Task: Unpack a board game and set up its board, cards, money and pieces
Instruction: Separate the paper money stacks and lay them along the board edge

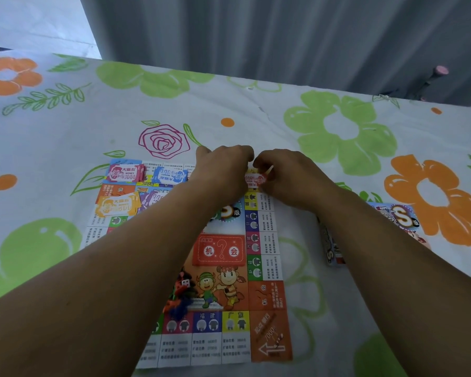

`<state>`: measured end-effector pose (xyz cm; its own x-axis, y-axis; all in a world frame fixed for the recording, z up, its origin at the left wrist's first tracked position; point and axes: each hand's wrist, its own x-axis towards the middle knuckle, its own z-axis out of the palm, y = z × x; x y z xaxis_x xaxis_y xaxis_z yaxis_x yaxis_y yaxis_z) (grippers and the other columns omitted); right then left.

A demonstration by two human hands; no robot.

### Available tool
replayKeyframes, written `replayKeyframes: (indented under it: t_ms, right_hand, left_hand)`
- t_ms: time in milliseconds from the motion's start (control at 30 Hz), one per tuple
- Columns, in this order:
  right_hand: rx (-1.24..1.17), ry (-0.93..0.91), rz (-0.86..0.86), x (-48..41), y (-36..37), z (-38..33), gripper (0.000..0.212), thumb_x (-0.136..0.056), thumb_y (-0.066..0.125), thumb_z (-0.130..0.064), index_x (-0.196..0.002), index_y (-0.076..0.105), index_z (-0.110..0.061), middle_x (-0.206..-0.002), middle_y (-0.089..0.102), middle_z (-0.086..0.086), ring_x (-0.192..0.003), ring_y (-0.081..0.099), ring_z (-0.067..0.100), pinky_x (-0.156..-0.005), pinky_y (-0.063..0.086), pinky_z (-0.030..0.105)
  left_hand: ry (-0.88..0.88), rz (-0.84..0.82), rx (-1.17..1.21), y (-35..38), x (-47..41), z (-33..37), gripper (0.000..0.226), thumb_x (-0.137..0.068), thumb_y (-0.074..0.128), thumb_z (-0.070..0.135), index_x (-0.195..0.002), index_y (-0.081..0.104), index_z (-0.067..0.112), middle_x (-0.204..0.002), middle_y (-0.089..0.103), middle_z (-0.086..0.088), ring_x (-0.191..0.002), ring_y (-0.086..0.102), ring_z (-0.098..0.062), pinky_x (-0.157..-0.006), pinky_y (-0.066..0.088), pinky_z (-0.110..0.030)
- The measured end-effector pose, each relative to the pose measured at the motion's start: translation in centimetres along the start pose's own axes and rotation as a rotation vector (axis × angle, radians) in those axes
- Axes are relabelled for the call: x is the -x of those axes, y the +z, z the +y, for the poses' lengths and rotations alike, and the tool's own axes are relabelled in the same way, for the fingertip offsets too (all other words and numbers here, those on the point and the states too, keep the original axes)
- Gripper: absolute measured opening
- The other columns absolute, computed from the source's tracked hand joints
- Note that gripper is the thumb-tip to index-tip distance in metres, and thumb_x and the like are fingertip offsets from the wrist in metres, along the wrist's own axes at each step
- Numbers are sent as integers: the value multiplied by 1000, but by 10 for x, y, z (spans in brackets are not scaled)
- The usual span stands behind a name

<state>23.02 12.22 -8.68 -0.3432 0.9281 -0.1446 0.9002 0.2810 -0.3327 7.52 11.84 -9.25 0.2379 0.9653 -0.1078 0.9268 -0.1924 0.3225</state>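
The paper game board lies flat on a flowered cloth. On its far left sit stacks of play money: pink, blue, yellow and purple. Both my hands meet at the board's far right corner. My left hand and my right hand pinch a small stack of red-and-white notes between them. A red card deck lies in the board's middle. Small coloured pieces with a die are heaped on the board near my left forearm.
The game box lies to the right of the board, partly hidden by my right forearm. A grey curtain hangs behind the cloth's far edge. A dark stand with a pink tip shows at the back right.
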Motion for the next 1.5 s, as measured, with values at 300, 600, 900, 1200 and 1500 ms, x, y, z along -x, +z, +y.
replayKeyframes:
  t_ms: [300, 600, 900, 1200, 1500]
  right_hand:
    - [16, -10, 3, -1, 0, 0, 30, -88, 68, -18, -117, 63, -20, -112, 65, 1, -98, 62, 21, -87, 51, 39]
    - [16, -11, -8, -1, -1, 0, 32, -88, 68, -18, -120, 62, -20, -114, 63, 1, -98, 62, 20, -86, 50, 39]
    - [-47, -18, 21, 2, -12, -8, 29, -89, 66, -17, -117, 62, -22, -113, 62, -6, -92, 57, 14, -83, 48, 34]
    - [-37, -124, -40, 11, -14, -51, 17, -92, 64, -23, -109, 61, -24, -114, 63, -4, -96, 58, 18, -74, 39, 30]
    - [-57, -184, -35, 21, -3, -112, 24, -94, 63, -25, -117, 61, -22, -108, 61, -4, -98, 57, 20, -77, 40, 30]
  left_hand:
    - [-11, 4, 14, 1, 0, -1, 42, -90, 67, 23, -129, 52, 26, -119, 68, 5, -115, 59, -22, -105, 28, -46]
    - [-10, 9, 17, 1, -1, -2, 43, -89, 68, 23, -129, 52, 27, -118, 68, 6, -114, 59, -21, -104, 28, -45]
    - [-89, 107, 162, -22, 10, -22, 48, -84, 64, 13, -129, 55, 26, -119, 68, 10, -114, 60, -17, -102, 35, -44]
    - [-267, 175, 292, -62, 49, -65, 50, -73, 53, -1, -115, 64, 25, -98, 69, 12, -103, 64, -20, -99, 45, -49]
    - [-374, 215, 350, -87, 108, -98, 51, -71, 64, -3, -115, 64, 24, -98, 69, 11, -99, 66, -19, -96, 49, -49]
